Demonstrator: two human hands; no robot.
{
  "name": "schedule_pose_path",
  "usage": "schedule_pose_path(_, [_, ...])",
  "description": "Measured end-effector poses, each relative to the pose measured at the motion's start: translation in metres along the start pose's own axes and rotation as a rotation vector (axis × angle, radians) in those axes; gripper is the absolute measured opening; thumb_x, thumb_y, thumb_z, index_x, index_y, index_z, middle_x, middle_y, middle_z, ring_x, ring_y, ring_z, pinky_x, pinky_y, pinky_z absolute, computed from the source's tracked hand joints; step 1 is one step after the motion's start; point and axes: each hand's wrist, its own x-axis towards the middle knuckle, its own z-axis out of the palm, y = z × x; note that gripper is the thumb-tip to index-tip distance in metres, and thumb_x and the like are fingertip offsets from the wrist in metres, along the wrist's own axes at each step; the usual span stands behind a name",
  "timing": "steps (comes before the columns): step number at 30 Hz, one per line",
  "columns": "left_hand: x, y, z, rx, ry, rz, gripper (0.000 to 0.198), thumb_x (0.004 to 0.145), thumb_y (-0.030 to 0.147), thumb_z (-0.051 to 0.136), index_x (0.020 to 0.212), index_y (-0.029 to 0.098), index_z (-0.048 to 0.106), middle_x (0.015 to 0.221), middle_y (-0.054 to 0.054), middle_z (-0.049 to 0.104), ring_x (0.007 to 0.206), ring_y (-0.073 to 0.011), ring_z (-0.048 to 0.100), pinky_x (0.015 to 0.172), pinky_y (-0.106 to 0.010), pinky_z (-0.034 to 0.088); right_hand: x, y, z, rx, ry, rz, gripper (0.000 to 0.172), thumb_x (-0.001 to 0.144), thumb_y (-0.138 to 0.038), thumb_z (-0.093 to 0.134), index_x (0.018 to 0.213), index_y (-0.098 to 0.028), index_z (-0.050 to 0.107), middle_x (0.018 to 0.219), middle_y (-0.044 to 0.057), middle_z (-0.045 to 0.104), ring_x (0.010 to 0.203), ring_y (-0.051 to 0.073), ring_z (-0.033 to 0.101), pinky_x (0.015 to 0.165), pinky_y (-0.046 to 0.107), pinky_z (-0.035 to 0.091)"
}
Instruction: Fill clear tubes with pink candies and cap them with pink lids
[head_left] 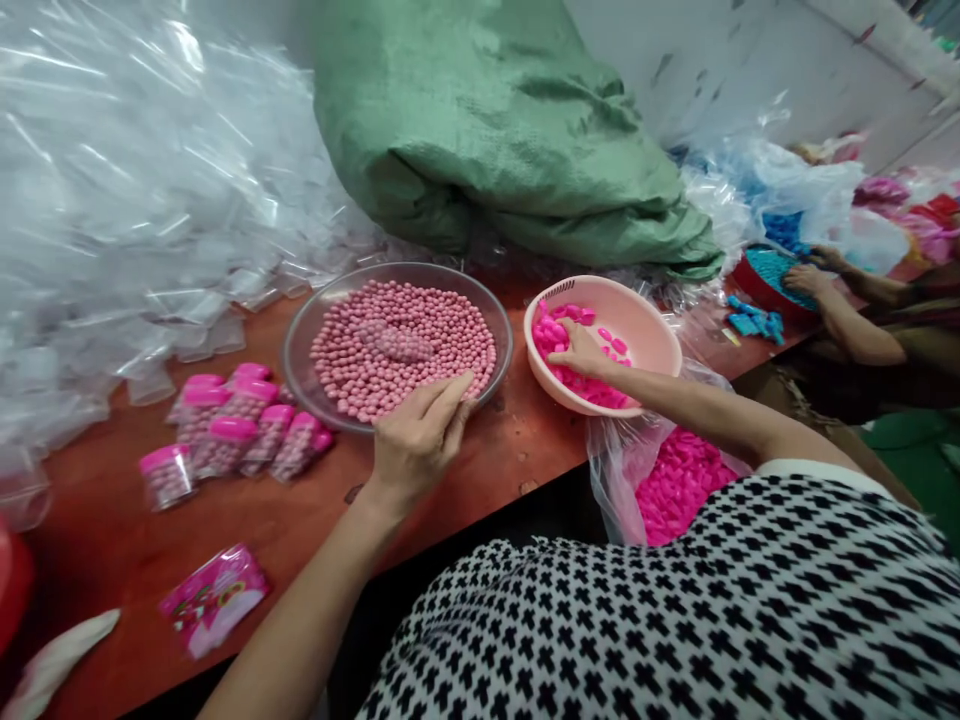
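My left hand [420,435] rests at the near rim of a clear round bowl [300,340] full of small pink candy balls [405,345]. Its fingers lie together over the edge and hide whatever may be under them. My right hand [581,352] reaches into a pale pink plastic basin [645,325] and its curled fingers dip among bright pink caps [559,335]. To the left of the bowl lie several small clear jars with pink lids [232,430], filled with the same balls.
A heap of clear empty containers [112,200] fills the left. A green sack [510,130] lies behind the bowls. A plastic bag of pink caps [675,480] hangs off the red table's edge [465,500]. Another person's hands [810,275] work at a blue tray on the right.
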Motion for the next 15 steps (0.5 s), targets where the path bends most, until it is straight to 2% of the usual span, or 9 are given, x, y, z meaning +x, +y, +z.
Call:
schedule_pose_path(3, [-0.004, -0.006, 0.002, 0.205, -0.146, -0.032, 0.017, 0.099, 0.025, 0.061, 0.107, 0.015, 0.072, 0.101, -0.01, 0.078, 0.089, -0.023, 0.073, 0.075, -0.031, 0.053, 0.0, 0.0, -0.012, 0.058, 0.054, 0.058, 0.06, 0.068, -0.028, 0.068, 0.126, -0.016, 0.058, 0.122, 0.014, 0.068, 0.107, 0.031, 0.064, 0.1, 0.046, 0.051])
schedule_pose_path(6, [-0.01, 0.0, 0.007, 0.276, -0.347, -0.115, 0.022, 0.098, 0.033, 0.062, 0.084, 0.018, 0.071, 0.081, -0.007, 0.075, 0.076, -0.0231, 0.069, 0.062, -0.033, 0.044, 0.005, 0.001, -0.032, 0.095, 0.095, 0.067, 0.048, 0.068, -0.024, 0.06, 0.116, -0.018, 0.058, 0.112, 0.012, 0.07, 0.091, 0.024, 0.065, 0.083, 0.038, 0.056])
schedule_pose_path(9, [-0.014, 0.009, 0.01, 0.252, -0.404, -0.143, 0.023, 0.097, 0.028, 0.063, 0.078, 0.018, 0.069, 0.071, -0.006, 0.07, 0.07, -0.0224, 0.067, 0.06, -0.034, 0.04, 0.019, -0.008, -0.057, 0.19, 0.193, 0.061, 0.039, 0.071, -0.026, 0.055, 0.11, -0.021, 0.055, 0.097, 0.008, 0.069, 0.07, 0.019, 0.06, 0.064, 0.033, 0.053])
schedule_pose_path(11, [-0.015, 0.012, 0.01, 0.225, -0.392, -0.157, 0.023, 0.098, 0.026, 0.061, 0.079, 0.017, 0.069, 0.07, -0.008, 0.07, 0.07, -0.0225, 0.066, 0.06, -0.034, 0.039, 0.031, -0.027, -0.068, 0.209, 0.233, -0.018, 0.037, 0.071, -0.027, 0.057, 0.107, -0.023, 0.054, 0.093, 0.006, 0.068, 0.068, 0.019, 0.058, 0.062, 0.033, 0.05])
schedule_pose_path(12, [-0.016, 0.012, 0.009, 0.212, -0.385, -0.165, 0.024, 0.099, 0.026, 0.06, 0.079, 0.016, 0.069, 0.07, -0.008, 0.07, 0.07, -0.0225, 0.065, 0.06, -0.034, 0.038, 0.037, -0.041, -0.069, 0.198, 0.227, -0.106, 0.036, 0.071, -0.027, 0.059, 0.107, -0.023, 0.054, 0.094, 0.006, 0.068, 0.071, 0.02, 0.06, 0.064, 0.034, 0.05])
schedule_pose_path(15, [-0.02, 0.014, 0.004, 0.183, -0.372, -0.181, 0.025, 0.1, 0.027, 0.058, 0.08, 0.017, 0.069, 0.07, -0.008, 0.069, 0.07, -0.0217, 0.064, 0.06, -0.034, 0.037, 0.05, -0.096, -0.055, 0.103, 0.131, -0.373, 0.034, 0.076, -0.029, 0.062, 0.11, -0.024, 0.056, 0.094, 0.004, 0.068, 0.081, 0.022, 0.063, 0.074, 0.036, 0.051])
